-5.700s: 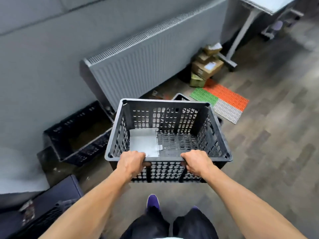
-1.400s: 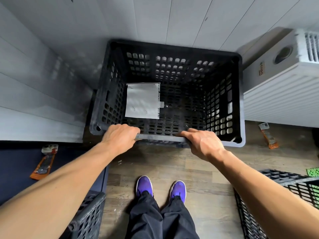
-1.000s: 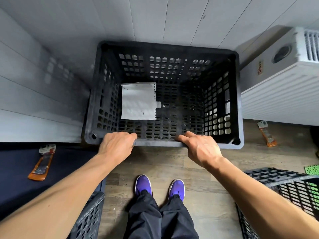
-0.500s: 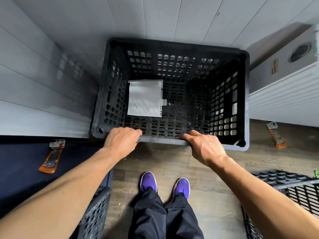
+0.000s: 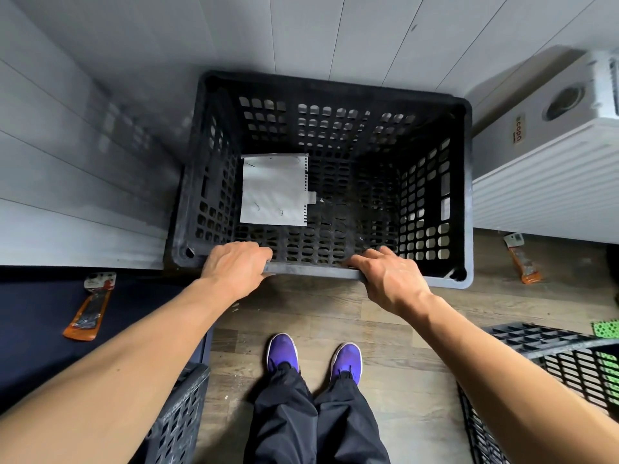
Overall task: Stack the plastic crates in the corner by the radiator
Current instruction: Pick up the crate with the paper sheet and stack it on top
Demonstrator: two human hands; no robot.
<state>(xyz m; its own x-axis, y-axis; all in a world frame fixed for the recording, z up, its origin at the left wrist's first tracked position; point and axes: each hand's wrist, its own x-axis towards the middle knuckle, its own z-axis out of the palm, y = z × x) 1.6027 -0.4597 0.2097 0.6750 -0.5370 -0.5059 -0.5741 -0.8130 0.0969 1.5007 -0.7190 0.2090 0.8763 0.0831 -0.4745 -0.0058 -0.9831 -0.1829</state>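
Black plastic crate [image 5: 432, 202] sits in the corner, its far side against the panelled wall [image 5: 301, 31] and its right side just beside the white radiator [image 5: 542, 185]. What it rests on is hidden beneath it. Its walls and base are perforated, and a white sheet [image 5: 273, 190] lies flat on the base toward the left side.

Both grips are on the near rim of the crate. The left grip [image 5: 234, 266] is clamped on the rim left of its middle, fingers curled over the edge into the crate. The right grip [image 5: 388, 279] is clamped on the rim right of its middle, with the forefinger lying leftward along the edge and the thumb against the outer face. A bare stretch of rim runs between them.

Purple shoes [image 5: 283, 349] stand on the wood floor [image 5: 335, 313] near the crate's front. On the right, an orange packet [image 5: 522, 259] lies on the floor below the radiator. A second crate [image 5: 552, 363] sits at the near right, with a green mat [image 5: 606, 329] just past it. At the left, another orange packet [image 5: 88, 309] lies on a dark surface [image 5: 33, 346], and a third crate [image 5: 181, 416] shows at the near left under the forearm.
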